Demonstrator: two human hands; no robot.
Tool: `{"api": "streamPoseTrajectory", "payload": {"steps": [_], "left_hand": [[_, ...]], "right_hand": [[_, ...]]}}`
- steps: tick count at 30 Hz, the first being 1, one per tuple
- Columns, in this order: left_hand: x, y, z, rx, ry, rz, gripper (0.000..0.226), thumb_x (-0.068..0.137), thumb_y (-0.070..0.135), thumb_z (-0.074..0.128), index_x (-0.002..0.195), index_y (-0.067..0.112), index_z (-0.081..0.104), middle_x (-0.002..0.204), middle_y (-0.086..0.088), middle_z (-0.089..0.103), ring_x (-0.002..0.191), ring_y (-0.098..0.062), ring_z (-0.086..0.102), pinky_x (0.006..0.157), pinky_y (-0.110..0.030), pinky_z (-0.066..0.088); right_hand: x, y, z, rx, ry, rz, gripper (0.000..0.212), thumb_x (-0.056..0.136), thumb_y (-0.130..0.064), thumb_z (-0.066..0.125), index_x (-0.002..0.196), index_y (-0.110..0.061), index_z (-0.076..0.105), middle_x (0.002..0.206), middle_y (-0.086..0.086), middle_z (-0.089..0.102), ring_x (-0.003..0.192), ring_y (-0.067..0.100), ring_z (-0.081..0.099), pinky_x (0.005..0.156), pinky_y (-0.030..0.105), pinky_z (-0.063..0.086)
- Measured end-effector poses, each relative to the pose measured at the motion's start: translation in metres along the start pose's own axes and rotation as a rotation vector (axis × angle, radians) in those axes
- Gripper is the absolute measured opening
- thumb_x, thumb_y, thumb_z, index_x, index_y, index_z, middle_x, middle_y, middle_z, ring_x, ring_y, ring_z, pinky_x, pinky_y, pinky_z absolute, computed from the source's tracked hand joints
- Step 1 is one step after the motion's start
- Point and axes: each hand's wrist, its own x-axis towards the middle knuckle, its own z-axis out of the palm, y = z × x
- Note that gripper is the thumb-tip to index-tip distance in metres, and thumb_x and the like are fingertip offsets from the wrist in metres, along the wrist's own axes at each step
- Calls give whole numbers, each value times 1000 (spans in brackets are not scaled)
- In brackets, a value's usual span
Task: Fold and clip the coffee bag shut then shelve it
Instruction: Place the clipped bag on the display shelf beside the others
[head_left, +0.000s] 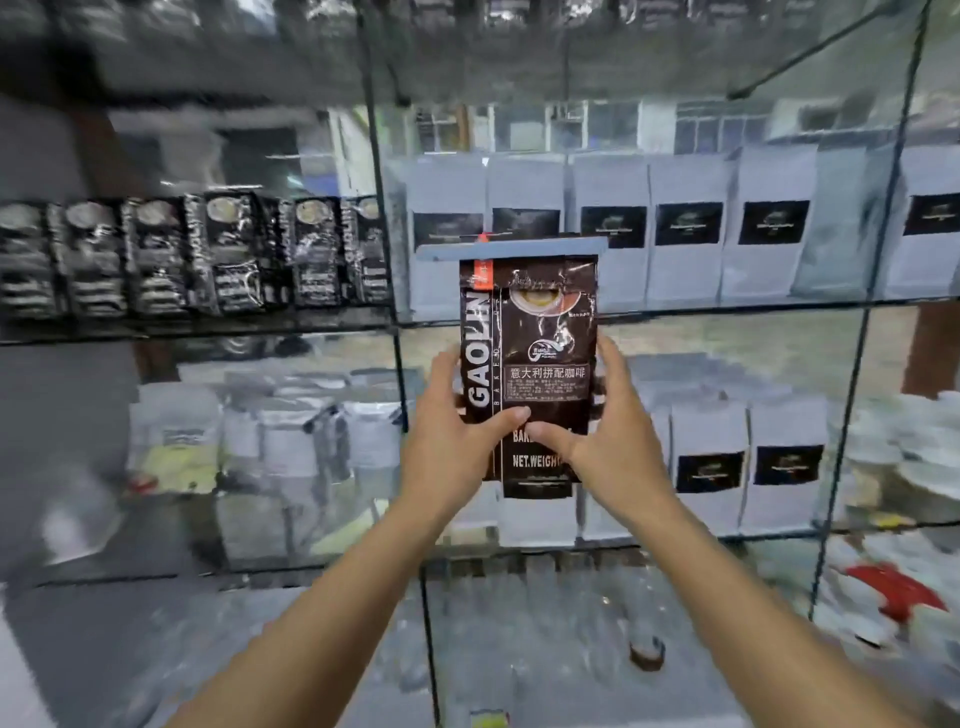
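A dark brown coffee bag with white lettering is held upright in mid-air in front of the glass shelves. A long grey-blue clip runs across its folded top. My left hand grips the bag's lower left side, thumb on the front. On the lower right side is my right hand, its thumb also on the front. The bag's bottom hangs below both hands.
A glass shelf at left carries a row of matching dark coffee bags. Pale grey bags with black labels fill the right section and the shelf below. Black vertical frame bars divide the sections.
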Motion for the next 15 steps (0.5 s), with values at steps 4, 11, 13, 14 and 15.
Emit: {"api": "streamPoseTrajectory", "payload": {"steps": [4, 11, 13, 14, 15], "left_hand": [[33, -4, -64, 51, 71, 4, 60, 67, 20, 77, 108, 42, 40, 86, 14, 60, 82, -19, 66, 72, -54, 56], [102, -25, -153, 145, 190, 53, 57, 71, 13, 76, 109, 33, 40, 78, 15, 58, 68, 0, 63, 59, -31, 58], [126, -31, -170, 167, 189, 69, 57, 71, 15, 75, 110, 35, 39, 82, 13, 59, 72, -7, 65, 64, -36, 58], [140, -34, -177, 179, 186, 69, 58, 71, 17, 75, 114, 34, 39, 86, 9, 62, 76, -13, 66, 66, -40, 58], [155, -37, -184, 190, 187, 70, 62, 71, 18, 76, 118, 33, 38, 91, 6, 64, 79, -17, 67, 69, -44, 58]], "right_hand": [[32, -35, 62, 65, -52, -71, 89, 65, -32, 77, 131, -43, 17, 132, -3, 51, 114, 21, 51, 90, 43, 46], [99, -70, 163, 131, -122, -173, 92, 64, -40, 74, 134, -43, 14, 135, -7, 49, 116, 19, 51, 93, 47, 46], [124, -73, 189, 155, -121, -204, 95, 63, -42, 74, 135, -42, 11, 138, -6, 46, 118, 20, 50, 93, 49, 46], [137, -75, 200, 163, -123, -215, 96, 64, -41, 74, 135, -41, 10, 139, -5, 45, 120, 21, 49, 95, 50, 45], [151, -77, 211, 170, -125, -221, 97, 64, -41, 74, 136, -40, 10, 140, -5, 44, 121, 21, 48, 96, 50, 44]]}}
